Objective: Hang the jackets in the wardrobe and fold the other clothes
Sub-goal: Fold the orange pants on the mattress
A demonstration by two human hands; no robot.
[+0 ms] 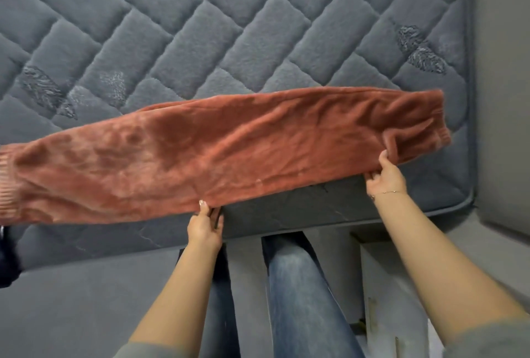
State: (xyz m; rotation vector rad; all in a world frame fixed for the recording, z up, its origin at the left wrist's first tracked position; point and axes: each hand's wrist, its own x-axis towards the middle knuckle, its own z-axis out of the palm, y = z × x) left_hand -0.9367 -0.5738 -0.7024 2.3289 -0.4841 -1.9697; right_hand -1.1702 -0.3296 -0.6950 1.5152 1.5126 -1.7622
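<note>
Lying stretched across the near edge of the grey quilted mattress [229, 27] is one rust-coloured fleecy garment [218, 151], folded into a long band with ribbed cuffs at its left end. Two hands grip its near hem: the left hand [205, 227] pinches it near the middle, and the right hand [387, 175] curls its fingers [372, 178] round the right end. One dark item [8, 257] shows at the left edge.

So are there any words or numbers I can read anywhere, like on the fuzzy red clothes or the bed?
None: no words, numbers or labels show anywhere.
Red clothes: plain fuzzy cloth, no tag or print in view.
Mattress: only stitched leaf-like patterns, no letters.
Left hand and right hand: they grip the cloth's near edge; the thin bracelet bears nothing readable.
</note>
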